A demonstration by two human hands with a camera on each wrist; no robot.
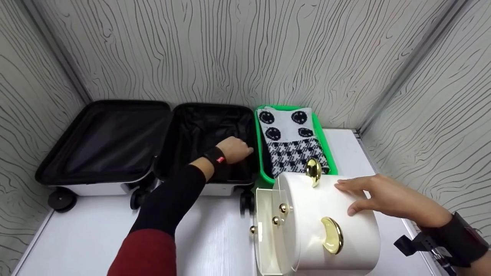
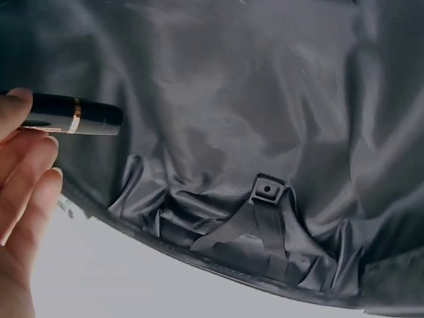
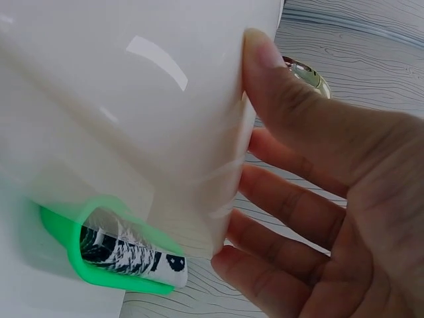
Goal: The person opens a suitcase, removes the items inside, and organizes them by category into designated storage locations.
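My left hand point(image 1: 234, 149) is over the black-lined half of an open suitcase point(image 1: 207, 115). In the left wrist view its thumb and fingers pinch a black cosmetic tube point(image 2: 93, 118) with a gold band, held apart from the lining. A strap buckle point(image 2: 268, 189) lies on that lining. My right hand point(image 1: 383, 195) rests with spread fingers on a white rounded cosmetics box point(image 1: 353, 237) with gold crescent-shaped fittings point(image 1: 333, 235). On the box's left side a pale drawer point(image 1: 266, 237) with a gold knob sticks out.
The suitcase's other half point(image 1: 103, 142) lies open at the left, its wheels point(image 1: 62, 199) facing the front. Behind the box stands a green basket point(image 1: 326, 149) with patterned folded socks point(image 1: 295, 149). Wood-grain panels point(image 1: 230, 50) enclose the white table point(image 1: 215, 237).
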